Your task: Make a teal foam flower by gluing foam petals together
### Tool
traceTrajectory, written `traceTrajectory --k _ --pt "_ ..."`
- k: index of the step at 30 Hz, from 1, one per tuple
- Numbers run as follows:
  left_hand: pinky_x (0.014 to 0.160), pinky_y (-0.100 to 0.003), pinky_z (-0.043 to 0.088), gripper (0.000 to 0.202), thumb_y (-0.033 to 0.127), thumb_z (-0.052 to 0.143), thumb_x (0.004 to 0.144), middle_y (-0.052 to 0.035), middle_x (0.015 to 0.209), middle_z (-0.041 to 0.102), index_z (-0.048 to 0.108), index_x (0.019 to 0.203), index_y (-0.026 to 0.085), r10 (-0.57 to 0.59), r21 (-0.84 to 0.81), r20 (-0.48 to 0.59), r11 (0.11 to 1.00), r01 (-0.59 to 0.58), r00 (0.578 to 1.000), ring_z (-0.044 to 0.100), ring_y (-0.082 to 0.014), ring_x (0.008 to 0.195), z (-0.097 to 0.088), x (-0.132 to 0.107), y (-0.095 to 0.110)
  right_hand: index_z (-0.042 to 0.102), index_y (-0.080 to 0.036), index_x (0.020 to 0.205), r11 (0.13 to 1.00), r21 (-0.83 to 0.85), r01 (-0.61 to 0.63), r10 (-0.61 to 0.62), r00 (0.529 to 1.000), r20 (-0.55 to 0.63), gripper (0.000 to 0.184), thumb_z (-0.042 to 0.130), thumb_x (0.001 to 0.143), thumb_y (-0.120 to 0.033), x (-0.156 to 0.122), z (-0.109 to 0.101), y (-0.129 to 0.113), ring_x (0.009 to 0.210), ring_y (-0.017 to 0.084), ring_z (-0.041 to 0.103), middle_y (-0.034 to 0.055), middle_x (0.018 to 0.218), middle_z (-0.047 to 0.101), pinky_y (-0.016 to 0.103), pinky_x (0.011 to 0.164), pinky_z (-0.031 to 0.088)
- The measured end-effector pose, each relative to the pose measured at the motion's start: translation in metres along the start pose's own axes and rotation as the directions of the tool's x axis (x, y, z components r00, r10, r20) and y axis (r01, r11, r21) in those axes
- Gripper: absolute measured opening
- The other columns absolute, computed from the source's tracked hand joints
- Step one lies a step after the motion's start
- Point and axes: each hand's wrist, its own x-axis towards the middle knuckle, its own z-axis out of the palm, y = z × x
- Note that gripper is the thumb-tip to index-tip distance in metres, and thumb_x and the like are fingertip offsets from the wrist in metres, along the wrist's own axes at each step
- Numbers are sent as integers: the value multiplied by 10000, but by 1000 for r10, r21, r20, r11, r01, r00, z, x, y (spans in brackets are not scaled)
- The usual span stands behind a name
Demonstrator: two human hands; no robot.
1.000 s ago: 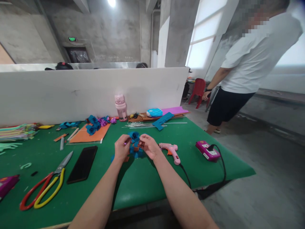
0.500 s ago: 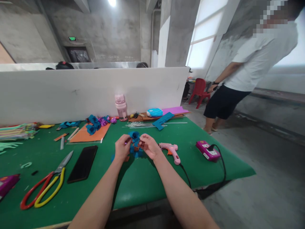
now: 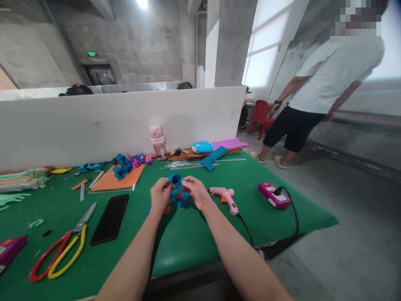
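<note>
Between my two hands is a blue felt flower (image 3: 176,180) with a rolled centre. My left hand (image 3: 161,193) is closed on its left side, fingers pinched together. On the other side my right hand (image 3: 194,191) pinches the flower's edge. Loose blue felt pieces (image 3: 180,202) and small orange scraps lie on the table just below. A pink glue gun (image 3: 224,198) rests on its side to the right of my right hand, its cord trailing toward the table's front edge.
Scissors (image 3: 67,246) and a black phone (image 3: 109,218) lie left. Behind are finished flowers (image 3: 123,166) on orange felt, a pink bottle (image 3: 158,142), thin wires (image 3: 180,164) and a blue felt strip (image 3: 214,158). A purple power strip (image 3: 274,195) sits right. A person (image 3: 322,92) stands beyond.
My hands keep hold of the flower with hardly any movement. The person at the right has stepped and turned slightly, and the whole view has shifted a little.
</note>
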Motion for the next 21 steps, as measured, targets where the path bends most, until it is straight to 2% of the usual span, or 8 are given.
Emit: traceTrajectory --k 3,6,9,11,16,21 --pt "590 -222 422 76 220 546 701 16 629 605 609 672 191 -69 -44 -25 997 67 997 561 -127 609 0 1 1 594 -172 641 999 21 38 -37 998 -60 166 673 595 -310 3 -1 1 571 92 486 -33 613 556 229 609 382" --pt "570 -227 430 91 254 586 682 16 570 606 608 645 174 -202 -156 -17 968 197 979 568 -132 575 0 2 4 597 -167 647 994 103 21 -11 996 -94 212 663 609 -364 6 -4 1 576 96 497 -15 636 571 232 599 388" --pt "561 -234 441 176 322 654 642 7 557 612 604 644 153 -315 -312 27 899 307 949 569 -134 561 1 4 6 558 -165 596 986 164 5 14 993 -116 251 693 584 -377 9 -7 3 522 81 466 -33 569 521 222 560 373" --pt "555 -234 447 233 352 686 612 -3 600 624 600 666 142 -353 -417 56 842 343 934 571 -128 563 1 5 6 533 -166 561 988 149 29 -11 993 -122 292 674 609 -417 10 -8 5 497 78 442 -39 530 487 218 531 354" --pt "546 -231 460 292 360 728 565 -15 671 630 562 643 133 -377 -549 106 749 370 920 546 -91 515 3 7 5 506 -170 502 986 -93 136 -149 977 -152 364 616 659 -479 10 -5 5 470 83 413 -34 487 465 226 509 327" --pt "515 -225 461 314 364 737 552 -3 634 610 542 633 132 -368 -575 135 727 375 920 536 -86 496 8 7 5 506 -187 496 874 -414 253 -343 926 -157 385 526 730 -491 11 -7 7 484 99 437 -28 478 481 229 522 326"
